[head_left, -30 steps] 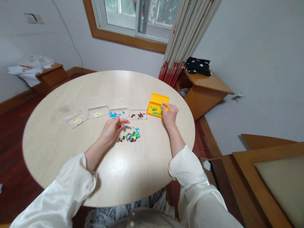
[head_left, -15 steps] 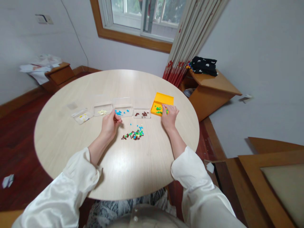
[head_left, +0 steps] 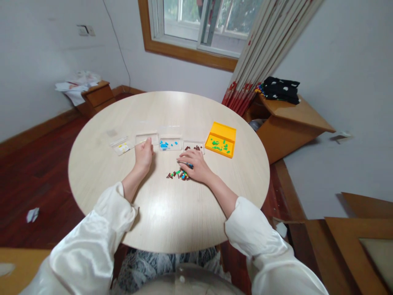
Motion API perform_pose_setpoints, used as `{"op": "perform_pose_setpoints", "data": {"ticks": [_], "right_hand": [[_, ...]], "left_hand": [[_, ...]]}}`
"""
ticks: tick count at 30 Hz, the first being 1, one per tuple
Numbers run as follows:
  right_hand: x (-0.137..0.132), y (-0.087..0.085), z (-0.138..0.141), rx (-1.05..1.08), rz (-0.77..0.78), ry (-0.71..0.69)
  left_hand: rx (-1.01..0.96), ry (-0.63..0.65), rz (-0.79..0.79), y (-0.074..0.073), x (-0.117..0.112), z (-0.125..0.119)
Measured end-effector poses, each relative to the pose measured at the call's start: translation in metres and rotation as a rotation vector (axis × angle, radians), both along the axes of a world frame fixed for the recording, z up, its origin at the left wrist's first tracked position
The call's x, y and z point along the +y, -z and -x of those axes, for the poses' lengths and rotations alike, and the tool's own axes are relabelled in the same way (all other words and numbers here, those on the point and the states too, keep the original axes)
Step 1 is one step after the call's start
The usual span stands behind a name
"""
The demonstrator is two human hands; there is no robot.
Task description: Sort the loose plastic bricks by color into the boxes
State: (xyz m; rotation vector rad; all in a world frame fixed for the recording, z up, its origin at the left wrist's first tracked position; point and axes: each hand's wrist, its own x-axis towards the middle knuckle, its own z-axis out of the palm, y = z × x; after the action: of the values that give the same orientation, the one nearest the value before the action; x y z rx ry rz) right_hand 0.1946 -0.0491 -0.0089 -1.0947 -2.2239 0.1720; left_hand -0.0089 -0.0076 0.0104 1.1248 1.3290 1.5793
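A small pile of mixed coloured bricks (head_left: 178, 175) lies on the round wooden table (head_left: 166, 213). My right hand (head_left: 194, 164) rests over the pile's right side, fingers spread and pointing left across the bricks. My left hand (head_left: 144, 154) is curled closed beside a clear tray (head_left: 146, 137), its fingertips at the tray's front edge; what it holds, if anything, is hidden. Further clear trays hold yellow pieces (head_left: 122, 146), blue pieces (head_left: 168, 143) and brown pieces (head_left: 193, 146). A yellow tray (head_left: 221, 139) with green pieces sits to the right.
A wooden side table (head_left: 291, 119) with dark spotted cloth (head_left: 281, 89) stands right of the table, beside a curtain (head_left: 260, 61). A low cabinet with papers (head_left: 92, 88) stands at the left wall. A wooden chair frame (head_left: 362, 229) is at bottom right.
My right hand left the yellow tray and moved left onto the mixed pile. My left hand shifted left from the blue tray to the neighbouring clear tray. The view panned left.
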Motion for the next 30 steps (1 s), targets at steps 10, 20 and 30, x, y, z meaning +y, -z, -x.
{"op": "perform_pose_setpoints", "data": {"ticks": [10, 20, 30], "right_hand": [[-0.004, -0.002, 0.001, -0.064, 0.059, -0.028], [-0.006, -0.003, 0.0, 0.017, -0.016, 0.031], [0.03, -0.043, 0.02, 0.028, -0.097, 0.119]], "left_hand": [[-0.007, -0.053, -0.014, 0.002, 0.006, 0.01], [0.034, -0.035, -0.033, 0.009, 0.011, 0.011], [0.023, -0.081, -0.027, 0.014, 0.021, 0.016]]}}
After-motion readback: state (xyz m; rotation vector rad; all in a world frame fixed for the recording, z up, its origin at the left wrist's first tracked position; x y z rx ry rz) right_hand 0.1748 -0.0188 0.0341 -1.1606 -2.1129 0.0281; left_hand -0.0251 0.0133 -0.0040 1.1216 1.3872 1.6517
